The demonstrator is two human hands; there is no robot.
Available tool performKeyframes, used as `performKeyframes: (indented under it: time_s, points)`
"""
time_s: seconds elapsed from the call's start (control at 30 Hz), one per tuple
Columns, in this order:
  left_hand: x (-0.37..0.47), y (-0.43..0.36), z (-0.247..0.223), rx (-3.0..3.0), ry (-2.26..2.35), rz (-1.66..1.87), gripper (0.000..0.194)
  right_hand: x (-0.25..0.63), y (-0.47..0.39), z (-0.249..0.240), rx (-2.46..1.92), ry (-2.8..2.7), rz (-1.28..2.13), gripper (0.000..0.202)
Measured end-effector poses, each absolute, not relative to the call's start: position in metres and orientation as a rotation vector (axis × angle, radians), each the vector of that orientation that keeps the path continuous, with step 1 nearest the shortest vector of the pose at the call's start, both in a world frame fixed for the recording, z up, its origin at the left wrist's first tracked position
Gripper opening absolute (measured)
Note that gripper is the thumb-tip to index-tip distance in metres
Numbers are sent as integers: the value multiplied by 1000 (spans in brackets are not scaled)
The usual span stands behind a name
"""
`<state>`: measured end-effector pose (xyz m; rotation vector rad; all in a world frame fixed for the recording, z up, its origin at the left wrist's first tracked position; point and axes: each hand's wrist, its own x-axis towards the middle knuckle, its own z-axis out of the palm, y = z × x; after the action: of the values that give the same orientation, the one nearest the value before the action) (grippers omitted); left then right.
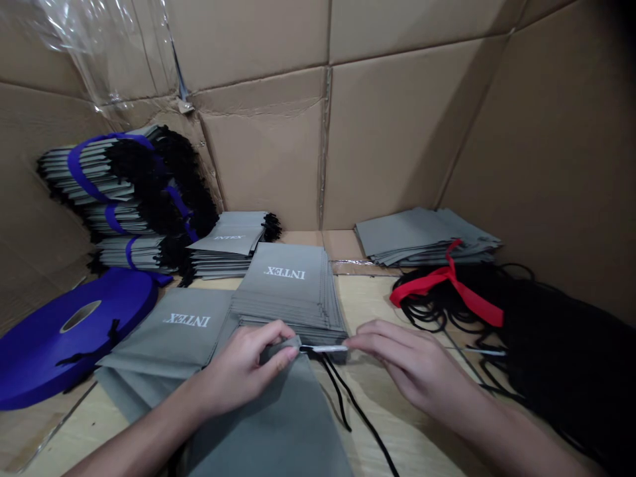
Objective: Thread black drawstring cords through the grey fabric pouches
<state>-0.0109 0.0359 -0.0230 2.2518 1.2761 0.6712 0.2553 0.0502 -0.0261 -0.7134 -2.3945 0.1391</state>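
Note:
My left hand (258, 354) pinches the top corner of a grey fabric bag (278, 417) between thumb and fingers. A thin whitish threading stick (328, 348) sticks out from that corner, and my right hand (402, 358) grips its outer end with closed fingertips. Black cord (342, 391) hangs in two strands below the stick. Just beyond my hands lies a stack of grey bags printed INTEX (283, 275). Left of it, more loose grey bags (183, 321) lie partly beneath my left forearm.
A blue ribbon roll (114, 311) lies at the left. Behind it are bundled bags with black cords (99, 172), beside a smaller corded stack (228, 242). Flat grey pieces (422, 235) lie back right, near black cords (561, 344) tied with red ribbon (472, 298). Cardboard walls (387, 132) enclose the table.

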Motion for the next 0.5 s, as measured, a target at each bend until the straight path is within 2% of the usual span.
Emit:
performKeyframes:
  time_s: [0.2,0.3,0.4,0.5]
  points:
    - [-8,35,-22,2181,1253,666,21,254,45,-23,-688,-2395,-137,37]
    - [-7,36,-23,2133,1399,704,18,253,44,-22,-694,-2398,-239,36]
    - [-7,37,-27,2133,1590,785,19,252,45,-24,-712,-2397,-234,37]
    - [-7,36,-33,2160,1595,916,15,250,45,-27,-740,-2376,-152,39]
